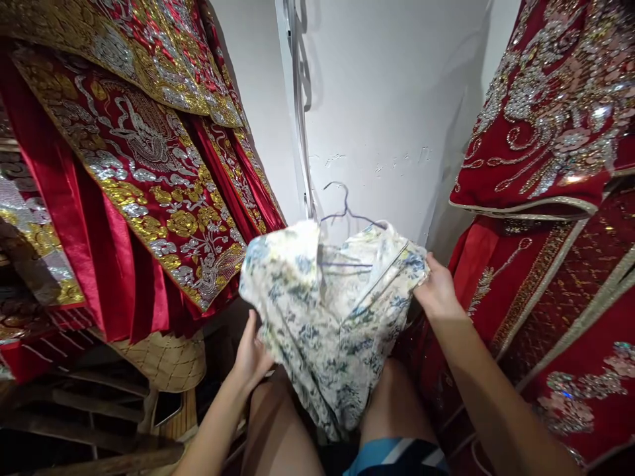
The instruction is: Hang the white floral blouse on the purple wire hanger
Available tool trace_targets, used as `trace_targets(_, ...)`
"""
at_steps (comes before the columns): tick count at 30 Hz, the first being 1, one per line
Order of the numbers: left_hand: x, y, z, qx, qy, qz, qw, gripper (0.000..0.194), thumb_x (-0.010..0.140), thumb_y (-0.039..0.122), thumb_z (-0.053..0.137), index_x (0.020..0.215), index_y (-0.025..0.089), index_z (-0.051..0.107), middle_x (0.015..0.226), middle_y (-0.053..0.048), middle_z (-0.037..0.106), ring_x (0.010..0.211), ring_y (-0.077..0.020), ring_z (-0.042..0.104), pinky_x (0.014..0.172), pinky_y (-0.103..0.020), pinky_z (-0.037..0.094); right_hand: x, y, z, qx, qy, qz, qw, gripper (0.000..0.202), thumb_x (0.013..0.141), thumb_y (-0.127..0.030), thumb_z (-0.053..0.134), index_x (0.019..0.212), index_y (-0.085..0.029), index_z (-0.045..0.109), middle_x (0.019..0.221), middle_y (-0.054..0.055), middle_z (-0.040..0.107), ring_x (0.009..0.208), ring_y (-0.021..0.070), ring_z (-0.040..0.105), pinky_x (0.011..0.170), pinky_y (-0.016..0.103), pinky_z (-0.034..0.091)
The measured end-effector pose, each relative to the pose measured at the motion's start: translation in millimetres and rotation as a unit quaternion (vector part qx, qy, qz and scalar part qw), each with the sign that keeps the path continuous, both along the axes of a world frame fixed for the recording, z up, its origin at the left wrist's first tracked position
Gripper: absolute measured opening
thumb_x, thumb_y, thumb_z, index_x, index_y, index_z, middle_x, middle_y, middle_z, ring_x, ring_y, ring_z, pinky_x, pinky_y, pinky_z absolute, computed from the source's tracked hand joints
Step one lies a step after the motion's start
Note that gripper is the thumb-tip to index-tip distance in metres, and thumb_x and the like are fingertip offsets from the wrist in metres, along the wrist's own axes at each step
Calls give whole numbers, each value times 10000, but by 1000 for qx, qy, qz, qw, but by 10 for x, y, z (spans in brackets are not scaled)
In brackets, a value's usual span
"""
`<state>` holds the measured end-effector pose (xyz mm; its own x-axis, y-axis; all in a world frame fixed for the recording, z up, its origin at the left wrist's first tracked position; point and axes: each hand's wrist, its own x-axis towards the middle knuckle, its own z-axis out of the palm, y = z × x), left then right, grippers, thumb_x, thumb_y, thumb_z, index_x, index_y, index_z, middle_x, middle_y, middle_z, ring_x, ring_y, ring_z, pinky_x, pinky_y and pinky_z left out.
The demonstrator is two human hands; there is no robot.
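Observation:
A white garment with a blue and green floral print (pixel 327 330) spreads out in front of me, over my thighs. Inside its V-shaped neck is a thin dark hanger (pixel 346 215), its hook pointing up and free of any rail. My left hand (pixel 252 354) grips the garment's lower left edge, with part of the fingers behind the cloth. At the upper right, my right hand (pixel 439 287) holds the sleeve edge between thumb and fingers. The garment's bottom end hangs down between my legs.
Red garments with gold and silver embroidery (pixel 163 165) hang at the left. More beaded red garments (pixel 550 132) hang at the right. A white wall (pixel 387 86) with a metal upright (pixel 297 99) stands ahead. Wooden slats (pixel 94 403) are at the lower left.

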<state>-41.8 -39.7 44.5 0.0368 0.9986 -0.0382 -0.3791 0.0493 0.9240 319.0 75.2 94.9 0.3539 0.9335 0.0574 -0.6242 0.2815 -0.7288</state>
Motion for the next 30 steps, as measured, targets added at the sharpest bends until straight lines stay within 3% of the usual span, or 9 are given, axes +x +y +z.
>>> trace_targets(3, -129, -11, 43, -10, -4, 9, 1000, 827, 743, 861, 490, 1166, 186, 710, 1113, -165, 729, 1256, -384, 583, 1025, -517, 488, -31, 84, 113, 18, -1, -36, 999, 113, 827, -356, 610, 792, -260, 657, 922, 53, 764, 1090, 268, 688, 937, 455, 582)
trace_targets(8, -225, 52, 51, 25, 50, 113, 992, 659, 622, 663, 774, 1080, 192, 712, 1115, -131, 739, 1234, -374, 604, 1018, -479, 511, -452, 58, 96, 89, -116, 5, 989, 207, 801, -467, 666, 862, -270, 688, 1005, 77, 751, 1169, 276, 648, 969, 453, 565)
trace_targets(12, -158, -38, -257, 8, 61, 186, 981, 667, 592, 512, 863, 1155, 204, 682, 1163, -106, 732, 1266, -338, 595, 1093, -439, 463, -653, -161, -34, 78, -125, 19, 989, 239, 806, -503, 657, 912, -294, 702, 1061, 59, 748, 1226, 272, 617, 986, 444, 558)
trace_targets(17, 75, -211, -795, -36, 49, 175, 983, 689, 609, 474, 885, 1209, 214, 667, 1343, -107, 651, 1383, -325, 488, 1212, -427, 312, -577, -424, -143, 37, -69, 72, 994, 248, 795, -479, 654, 932, -274, 681, 1070, 69, 750, 1178, 298, 646, 937, 464, 574)
trace_targets(20, 259, -283, -950, -63, 12, 214, 975, 701, 661, 507, 852, 1272, 243, 632, 1448, -93, 572, 1440, -304, 416, 1228, -416, 280, -434, -590, -347, -5, -13, 35, 999, 183, 767, -381, 672, 914, -277, 635, 1067, 61, 743, 1095, 262, 675, 909, 430, 574)
trace_targets(22, 370, -337, -964, -67, -28, 237, 969, 745, 669, 523, 843, 1328, 283, 593, 1492, -70, 530, 1458, -299, 385, 1218, -424, 302, -375, -749, -583, -45, 18, -36, 998, 164, 746, -316, 676, 891, -288, 606, 1030, 32, 739, 999, 215, 691, 873, 369, 573)
trace_targets(25, 509, -429, -918, -68, -51, 209, 974, 731, 678, 499, 846, 1337, 304, 597, 1454, -70, 568, 1448, -305, 400, 1193, -434, 349, -472, -999, -940, -94, 9, -103, 990, 138, 753, -311, 666, 862, -293, 583, 900, 2, 713, 779, 173, 667, 732, 312, 560)
trace_targets(28, 652, -510, -848, -68, -59, 155, 984, 670, 707, 471, 837, 1315, 281, 629, 1381, -95, 627, 1418, -306, 446, 1172, -431, 382, -803, -1157, -1070, -121, -108, 69, 984, 180, 789, -421, 662, 814, -270, 568, 720, 23, 649, 595, 198, 587, 561, 342, 491)
trace_targets(30, 757, -554, -787, -76, -75, 110, 988, 685, 707, 473, 839, 1326, 267, 628, 1391, -105, 618, 1405, -307, 464, 1171, -426, 383, -1060, -1209, -1016, -87, -219, 204, 950, 272, 840, -520, 633, 833, -259, 556, 673, 24, 611, 564, 207, 556, 525, 347, 439)
